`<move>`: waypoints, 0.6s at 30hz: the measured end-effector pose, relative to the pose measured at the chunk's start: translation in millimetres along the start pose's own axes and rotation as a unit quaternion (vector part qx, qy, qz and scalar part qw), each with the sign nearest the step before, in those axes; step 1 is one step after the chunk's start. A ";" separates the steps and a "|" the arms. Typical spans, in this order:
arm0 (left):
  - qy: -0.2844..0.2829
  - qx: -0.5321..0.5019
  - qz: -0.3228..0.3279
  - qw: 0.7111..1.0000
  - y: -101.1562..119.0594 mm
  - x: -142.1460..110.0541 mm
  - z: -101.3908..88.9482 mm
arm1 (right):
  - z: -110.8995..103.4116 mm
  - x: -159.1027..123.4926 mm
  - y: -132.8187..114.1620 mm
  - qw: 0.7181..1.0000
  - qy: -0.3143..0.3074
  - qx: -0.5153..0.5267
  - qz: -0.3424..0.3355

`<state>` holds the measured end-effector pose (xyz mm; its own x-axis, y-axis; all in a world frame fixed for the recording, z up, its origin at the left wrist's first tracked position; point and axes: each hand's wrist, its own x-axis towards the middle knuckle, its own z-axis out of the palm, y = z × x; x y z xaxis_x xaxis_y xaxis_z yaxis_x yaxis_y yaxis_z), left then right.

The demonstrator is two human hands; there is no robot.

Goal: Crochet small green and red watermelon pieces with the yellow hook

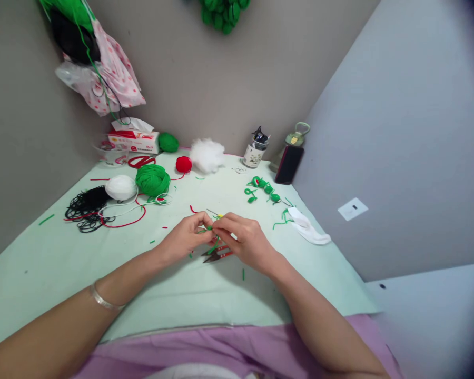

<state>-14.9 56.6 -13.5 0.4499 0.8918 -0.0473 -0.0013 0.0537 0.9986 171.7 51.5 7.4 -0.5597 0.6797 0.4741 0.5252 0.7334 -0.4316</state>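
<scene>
Over the middle of the table, my left hand (187, 234) and my right hand (245, 237) meet with their fingertips pinched together. Between them is a small piece of green yarn (209, 228), mostly covered by the fingers, with a loose green end hanging below. My left thumb and forefinger grip it from one side, my right fingers from the other. Just under the hands lies a pair of thread snips (213, 256) with orange-red handles, partly hidden by my right hand. A thin tool with a yellow part (219, 215) shows behind the fingertips.
To the left lie black yarn (87, 208), a white yarn ball (120, 187), a green yarn ball (152, 180) and red scissors (141, 161). White stuffing (207, 155) sits at the back. Small green crocheted pieces (268, 188), a phone (289, 165) and a white cloth (308, 226) are right.
</scene>
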 end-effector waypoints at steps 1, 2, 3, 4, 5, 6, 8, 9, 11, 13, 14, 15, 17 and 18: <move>0.006 0.018 -0.001 1.000 1.1 -0.3 0.4 | -1.1 0.2 -2.4 1.000 0.015 0.024 0.007; 0.010 0.033 0.000 0.999 2.2 -0.5 0.6 | -2.9 0.6 -5.3 0.997 0.036 0.071 0.023; 0.013 0.044 0.001 0.999 3.3 -0.7 0.7 | -5.2 1.3 -8.2 0.987 0.058 0.142 0.047; 0.017 0.052 0.001 0.998 4.3 -0.8 0.6 | -8.2 2.4 -10.8 0.968 0.069 0.231 0.076; 0.021 0.060 -0.001 0.998 5.0 -0.8 0.2 | -11.8 3.8 -12.5 0.937 0.067 0.324 0.110; 0.025 0.068 -0.005 0.997 5.5 -0.7 -0.5 | -16.1 5.5 -12.9 0.899 0.060 0.408 0.144; 0.026 0.078 -0.015 0.996 5.7 -0.2 -2.7 | -27.0 9.5 -8.3 0.831 0.059 0.515 0.202; 0.024 0.080 -0.015 0.996 5.4 0.2 -4.2 | -33.6 11.4 -2.6 0.811 0.082 0.536 0.221; 0.021 0.082 -0.005 0.996 4.3 1.0 -7.6 | -49.4 13.3 15.4 0.783 0.180 0.546 0.236; 0.022 0.092 0.002 0.996 2.9 1.8 -10.6 | -68.2 10.8 40.2 0.754 0.297 0.548 0.209; 0.024 0.101 0.002 0.995 2.4 2.1 -11.6 | -78.2 7.7 53.7 0.738 0.355 0.540 0.195; 0.024 0.112 0.002 0.993 2.2 2.3 -12.2 | -88.1 3.5 66.8 0.718 0.415 0.529 0.180; 0.017 0.126 0.004 0.992 2.9 2.2 -12.4 | -105.7 -6.1 88.4 0.685 0.525 0.480 0.157; 0.008 0.122 0.004 0.992 3.8 1.9 -12.0 | -112.4 -10.2 95.5 0.675 0.555 0.460 0.156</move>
<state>-24.8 63.9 -10.1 0.4365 0.8989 -0.0377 0.2123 -0.0622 0.9752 299.6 113.8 47.6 0.5802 0.7520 0.3128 -0.3996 0.5975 -0.6952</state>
